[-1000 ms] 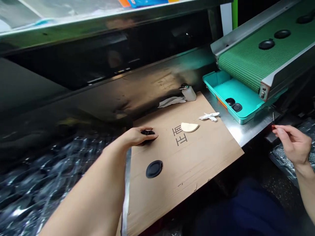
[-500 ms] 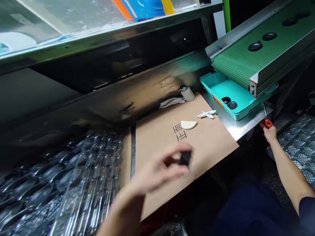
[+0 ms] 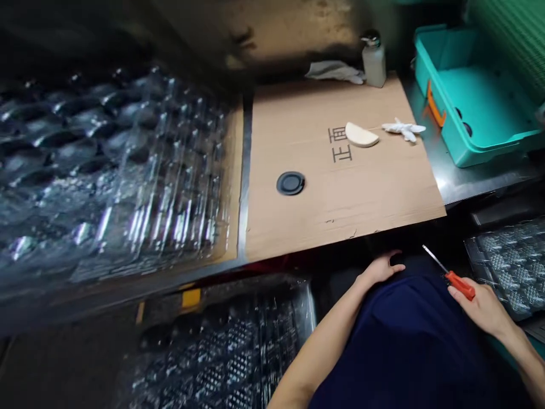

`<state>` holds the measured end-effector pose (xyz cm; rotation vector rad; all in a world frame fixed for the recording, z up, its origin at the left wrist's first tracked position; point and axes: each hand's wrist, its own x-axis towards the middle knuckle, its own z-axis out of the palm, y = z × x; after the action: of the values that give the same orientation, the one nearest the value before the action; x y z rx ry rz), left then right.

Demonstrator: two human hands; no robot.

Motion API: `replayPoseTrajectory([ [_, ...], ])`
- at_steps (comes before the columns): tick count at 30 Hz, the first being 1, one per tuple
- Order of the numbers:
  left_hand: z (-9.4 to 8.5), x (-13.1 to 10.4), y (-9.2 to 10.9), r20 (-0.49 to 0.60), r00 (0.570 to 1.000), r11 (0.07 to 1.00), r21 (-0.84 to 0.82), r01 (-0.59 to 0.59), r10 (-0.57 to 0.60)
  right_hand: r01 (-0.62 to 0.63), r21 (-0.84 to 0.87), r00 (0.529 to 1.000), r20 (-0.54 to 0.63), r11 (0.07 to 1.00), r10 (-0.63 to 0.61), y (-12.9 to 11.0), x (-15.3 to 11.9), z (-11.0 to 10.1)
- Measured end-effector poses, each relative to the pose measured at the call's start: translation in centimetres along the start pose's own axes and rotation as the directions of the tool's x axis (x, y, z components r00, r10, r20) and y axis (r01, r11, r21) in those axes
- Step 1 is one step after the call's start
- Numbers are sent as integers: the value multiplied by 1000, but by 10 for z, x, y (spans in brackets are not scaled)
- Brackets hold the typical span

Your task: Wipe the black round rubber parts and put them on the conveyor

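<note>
My right hand (image 3: pixel 485 304) is closed around the red handle of a screwdriver (image 3: pixel 460 285), its metal shaft pointing up and left. Just below the table's front edge, over dark blue clothing, is my left hand (image 3: pixel 381 268), thumb and fingers apart and nothing visible between them. A round black part (image 3: pixel 291 183) lies flat on the cardboard sheet (image 3: pixel 298 227). Near the printed characters sits a cream half-round pad (image 3: pixel 361 135), with a knotted white scrap (image 3: pixel 404 129) to its right.
A pump bottle (image 3: pixel 374 61) and a whitish cloth (image 3: pixel 334 71) stand at the back. At right is a teal bin (image 3: pixel 481 149) below a green conveyor (image 3: pixel 517 40). Clear plastic trays (image 3: pixel 106 153) fill the left; more trays (image 3: pixel 517 261) lie lower right and below the table.
The view has tilted down. My left hand has let go of the black part, now on the cardboard, and drawn back to the table edge. My right hand has brought the screwdriver nearer my body.
</note>
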<state>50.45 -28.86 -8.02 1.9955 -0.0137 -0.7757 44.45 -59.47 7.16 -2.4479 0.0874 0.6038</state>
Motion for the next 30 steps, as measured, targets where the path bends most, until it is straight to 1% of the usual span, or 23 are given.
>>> replayPoseTrajectory([
  [2, 3, -2, -4, -33, 999, 1000, 15, 10, -10, 11, -266, 986, 162, 964, 34, -13, -2, 17],
  [3, 5, -3, -6, -53, 999, 1000, 18, 3, -2, 33, -359, 970, 236, 933, 56, -19, 0, 24],
  [5, 8, -2, -11, -85, 996, 999, 13, -30, 32, 85, -471, 953, 295, 878, 66, -31, 7, 34],
  [7, 9, -1, -15, -106, 993, 999, -2, -51, 50, 128, -500, 941, 334, 857, 54, -41, 15, 37],
  [9, 9, 0, -18, -113, 993, 999, -27, -44, 41, 138, -504, 935, 351, 853, 56, -50, 20, 37],
  [11, 7, 2, -19, -135, 991, 997, -72, -15, 5, 141, -513, 929, 364, 847, 65, -58, 25, 36],
  [13, 4, 4, -18, -178, 981, 983, -182, 38, -71, 150, -531, 922, 379, 834, 75, -64, 28, 36],
  [14, 3, 5, -17, -193, 971, 952, -298, 77, -139, 154, -541, 920, 383, 827, 80, -68, 29, 37],
  [15, 2, 6, -16, -188, 957, 891, -437, 118, -219, 154, -552, 919, 385, 819, 87, -72, 30, 38],
  [17, -1, 10, -14, -125, 926, 707, -684, 180, -356, 154, -574, 919, 383, 804, 97, -79, 32, 43],
  [18, -3, 11, -13, -86, 913, 618, -761, 199, -399, 160, -583, 918, 384, 796, 96, -83, 32, 46],
  [19, -4, 13, -12, -57, 904, 557, -803, 211, -424, 169, -591, 918, 385, 789, 92, -86, 32, 48],
  [22, -9, 18, -12, -5, 887, 468, -851, 239, -462, 196, -610, 922, 381, 768, 67, -92, 31, 57],
  [26, -13, 21, -13, 61, 847, 273, -932, 237, -528, 203, -632, 927, 370, 748, 61, -91, 30, 64],
  [27, -13, 22, -13, 61, 848, 267, -935, 233, -527, 202, -635, 927, 370, 746, 64, -90, 30, 65],
  [28, -13, 21, -13, 49, 857, 296, -927, 230, -513, 201, -636, 927, 370, 745, 66, -89, 30, 65],
  [30, -11, 20, -13, 9, 880, 392, -893, 220, -474, 192, -632, 927, 367, 751, 72, -88, 32, 63],
])
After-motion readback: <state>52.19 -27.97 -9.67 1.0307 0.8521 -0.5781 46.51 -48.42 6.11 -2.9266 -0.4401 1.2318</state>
